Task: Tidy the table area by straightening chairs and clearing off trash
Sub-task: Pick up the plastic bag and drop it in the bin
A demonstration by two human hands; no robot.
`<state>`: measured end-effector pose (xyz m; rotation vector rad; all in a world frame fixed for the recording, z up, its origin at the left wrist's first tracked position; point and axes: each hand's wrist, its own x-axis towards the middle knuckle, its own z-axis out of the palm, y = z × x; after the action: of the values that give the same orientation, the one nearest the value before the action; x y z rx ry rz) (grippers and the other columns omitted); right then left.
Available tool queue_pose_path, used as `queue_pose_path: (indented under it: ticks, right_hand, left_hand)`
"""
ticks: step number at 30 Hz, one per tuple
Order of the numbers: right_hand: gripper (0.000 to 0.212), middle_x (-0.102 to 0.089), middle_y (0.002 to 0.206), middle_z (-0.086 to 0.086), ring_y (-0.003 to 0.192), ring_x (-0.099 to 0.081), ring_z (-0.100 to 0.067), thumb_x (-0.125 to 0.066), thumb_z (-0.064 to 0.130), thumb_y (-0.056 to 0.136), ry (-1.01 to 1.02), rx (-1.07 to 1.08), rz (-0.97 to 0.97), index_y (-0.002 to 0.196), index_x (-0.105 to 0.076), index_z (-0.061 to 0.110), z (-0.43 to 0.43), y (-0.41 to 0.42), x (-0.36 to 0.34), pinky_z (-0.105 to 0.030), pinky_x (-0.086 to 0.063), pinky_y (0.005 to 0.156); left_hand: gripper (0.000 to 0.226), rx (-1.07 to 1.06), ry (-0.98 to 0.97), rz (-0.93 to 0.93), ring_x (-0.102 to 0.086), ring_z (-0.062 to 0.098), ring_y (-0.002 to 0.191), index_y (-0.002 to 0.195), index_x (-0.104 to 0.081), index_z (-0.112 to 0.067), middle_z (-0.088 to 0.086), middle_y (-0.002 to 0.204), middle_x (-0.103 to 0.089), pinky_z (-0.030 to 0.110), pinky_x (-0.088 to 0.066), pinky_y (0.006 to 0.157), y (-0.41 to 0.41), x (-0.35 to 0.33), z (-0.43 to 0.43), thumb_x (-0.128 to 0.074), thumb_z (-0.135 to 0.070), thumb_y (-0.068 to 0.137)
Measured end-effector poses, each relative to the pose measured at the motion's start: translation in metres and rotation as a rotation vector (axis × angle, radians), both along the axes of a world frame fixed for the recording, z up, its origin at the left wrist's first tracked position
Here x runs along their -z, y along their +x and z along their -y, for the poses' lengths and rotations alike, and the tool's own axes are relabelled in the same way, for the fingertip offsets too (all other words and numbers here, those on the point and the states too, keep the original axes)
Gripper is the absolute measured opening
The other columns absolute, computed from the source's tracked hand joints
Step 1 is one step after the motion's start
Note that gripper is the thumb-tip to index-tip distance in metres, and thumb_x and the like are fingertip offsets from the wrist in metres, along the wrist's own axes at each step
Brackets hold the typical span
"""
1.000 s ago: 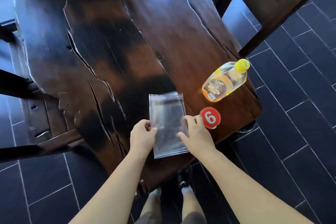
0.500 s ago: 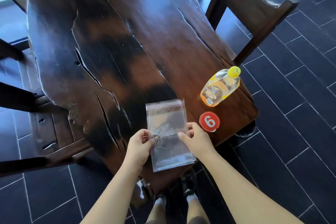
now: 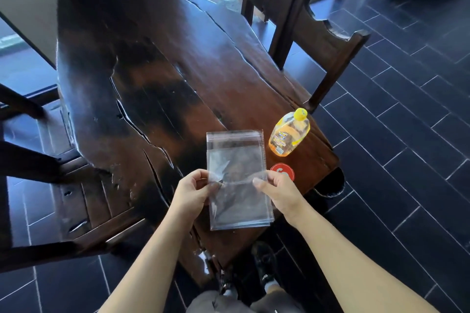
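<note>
Bag: clear plastic bag (image 3: 236, 157) held flat over the near end of the table (image 3: 152, 79), sealing flap on the far side. It looks empty, though the clear film makes that hard to confirm.
Left grip: left grip (image 3: 193, 192) pinches the bag's left edge about halfway down, thumb on top.
Right grip: right grip (image 3: 281, 190) pinches the right edge at the same height, thumb on top.
Step in hand: most likely clearing this bag away as trash.
Doing it well: the film looks thin and slippery, so a pinch at two edges may let it sag or slide. Folding or gathering it into one grip would hold it more surely and free the other.
Watch for: yellow bottle (image 3: 290, 134) lying on its side just beside the bag's far right corner, and red number disc (image 3: 286, 170) partly hidden behind the right thumb. Lift the bag without sweeping either.
Chairs: right chair (image 3: 318, 38) stands angled to the table and left chair (image 3: 84, 201) sits close in, so straightening seems to remain.
</note>
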<state>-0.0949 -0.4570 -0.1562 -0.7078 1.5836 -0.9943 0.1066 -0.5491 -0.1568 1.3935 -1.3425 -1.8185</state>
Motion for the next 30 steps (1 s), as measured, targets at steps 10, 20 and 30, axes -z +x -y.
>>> queue_pose_path:
  ticks: [10,20,30]
  right_hand:
    - [0.014,-0.052,0.056,0.012,0.043,-0.042,-0.001,-0.065,0.002,0.094,-0.137,0.104,-0.051,0.080,-0.065,0.005,-0.016,-0.017,-0.053,-0.010,-0.035,0.045]
    - [0.018,-0.055,0.064,-0.004,0.051,-0.041,-0.011,-0.066,0.008,0.095,-0.205,0.245,-0.070,0.091,-0.065,-0.009,-0.052,-0.064,-0.062,-0.019,-0.035,0.048]
    - [0.011,-0.060,0.073,-0.007,0.068,-0.050,-0.017,-0.070,0.014,0.092,-0.228,0.352,0.008,0.084,-0.074,0.007,-0.119,-0.205,-0.050,-0.025,-0.041,0.065]
  left_hand:
    - [0.016,0.158,-0.069,-0.051,-0.058,0.016,0.061,0.079,-0.062,-0.008,0.003,0.066,-0.064,0.033,-0.050,0.059,-0.002,-0.044,-0.005,-0.068,0.003,0.089]
    - [0.015,0.252,-0.089,-0.083,-0.050,0.013,0.057,0.078,-0.065,-0.010,0.000,0.064,-0.061,0.025,-0.041,0.054,-0.062,-0.061,-0.010,-0.072,0.001,0.085]
    - [0.009,0.311,-0.055,-0.083,-0.050,0.013,0.049,0.082,-0.063,0.000,0.006,0.061,-0.058,0.023,-0.044,0.044,-0.217,-0.056,-0.057,-0.070,0.003,0.086]
